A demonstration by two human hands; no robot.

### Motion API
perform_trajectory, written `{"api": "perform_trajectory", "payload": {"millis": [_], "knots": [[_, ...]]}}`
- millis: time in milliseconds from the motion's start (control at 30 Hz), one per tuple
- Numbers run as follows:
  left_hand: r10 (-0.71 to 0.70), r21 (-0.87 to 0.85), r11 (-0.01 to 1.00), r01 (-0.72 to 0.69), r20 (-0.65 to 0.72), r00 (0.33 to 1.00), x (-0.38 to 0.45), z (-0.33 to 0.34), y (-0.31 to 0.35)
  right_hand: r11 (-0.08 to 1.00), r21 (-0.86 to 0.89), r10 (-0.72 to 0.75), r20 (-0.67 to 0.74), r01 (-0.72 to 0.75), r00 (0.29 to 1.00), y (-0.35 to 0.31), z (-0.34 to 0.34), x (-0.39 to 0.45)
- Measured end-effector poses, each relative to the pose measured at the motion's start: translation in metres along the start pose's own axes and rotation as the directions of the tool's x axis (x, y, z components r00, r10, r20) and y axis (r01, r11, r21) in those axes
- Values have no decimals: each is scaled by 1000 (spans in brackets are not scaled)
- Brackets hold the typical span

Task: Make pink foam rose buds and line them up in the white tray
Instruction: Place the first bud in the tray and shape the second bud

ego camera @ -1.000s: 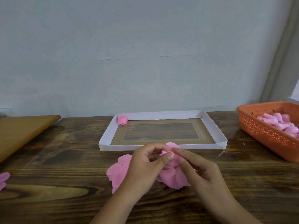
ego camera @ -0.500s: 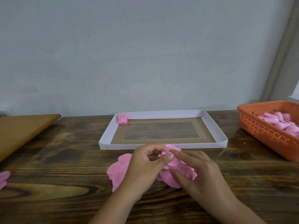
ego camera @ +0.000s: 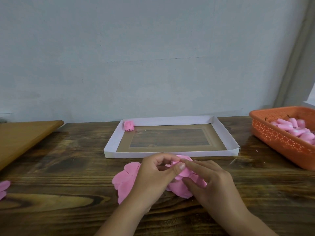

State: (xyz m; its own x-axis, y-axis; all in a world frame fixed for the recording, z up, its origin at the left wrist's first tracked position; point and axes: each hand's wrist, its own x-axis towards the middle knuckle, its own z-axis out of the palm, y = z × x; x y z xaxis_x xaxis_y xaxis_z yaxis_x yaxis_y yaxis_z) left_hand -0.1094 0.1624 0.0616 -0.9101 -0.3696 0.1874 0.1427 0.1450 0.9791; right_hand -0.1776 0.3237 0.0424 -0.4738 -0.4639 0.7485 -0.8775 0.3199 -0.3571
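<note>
Both hands work pink foam petals (ego camera: 126, 183) on a wooden table (ego camera: 51, 210): the left hand (ego camera: 153, 179) pinches a folded petal, the right hand (ego camera: 211, 184) curls its fingers around it. Just beyond, a white tray (ego camera: 226, 133) holds one finished rose bud (ego camera: 129, 125) in its far-left corner. An orange basket (ego camera: 279, 140) sits right.

Open wood table (ego camera: 76, 167) left; orange basket (ego camera: 276, 140) blocks right.
</note>
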Motion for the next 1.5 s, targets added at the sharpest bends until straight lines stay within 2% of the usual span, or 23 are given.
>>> {"api": "perform_trajectory", "payload": {"millis": [133,300,667,800,1033,1233,1300,1367,1433,1500], "knots": [[27,-3,1000,-27,63,998,1,-3,1,999,28,20,-42,-19,999,0,-1,1],[24,-2,1000,-24,201,979,2,-7,0,989,95,122,-57,-116,991,1,1,0],[67,89,993,-74,85,994,9,-11,-9,959,237,157,16,-157,987,-5,1,-1],[107,103,988,-116,86,991,8,-11,-7,944,297,160,-34,-143,987,-5,1,-1],[125,63,990,-129,71,990,6,-6,-2,959,276,117,-158,-70,980,-2,3,-1],[147,-13,989,-146,148,978,4,-8,2,956,288,123,-206,-59,971,-1,3,-2],[157,-13,987,-157,152,976,5,-10,1,878,448,264,-157,-170,952,-3,0,-1],[172,8,985,-174,113,979,5,-11,0,684,671,401,-21,-284,916,-6,-4,4],[167,30,985,-168,33,985,7,-10,-1,520,782,422,114,-343,900,-3,-9,7],[140,62,988,-138,-22,990,7,-9,-3,416,818,414,218,-397,884,0,-13,11]]}}
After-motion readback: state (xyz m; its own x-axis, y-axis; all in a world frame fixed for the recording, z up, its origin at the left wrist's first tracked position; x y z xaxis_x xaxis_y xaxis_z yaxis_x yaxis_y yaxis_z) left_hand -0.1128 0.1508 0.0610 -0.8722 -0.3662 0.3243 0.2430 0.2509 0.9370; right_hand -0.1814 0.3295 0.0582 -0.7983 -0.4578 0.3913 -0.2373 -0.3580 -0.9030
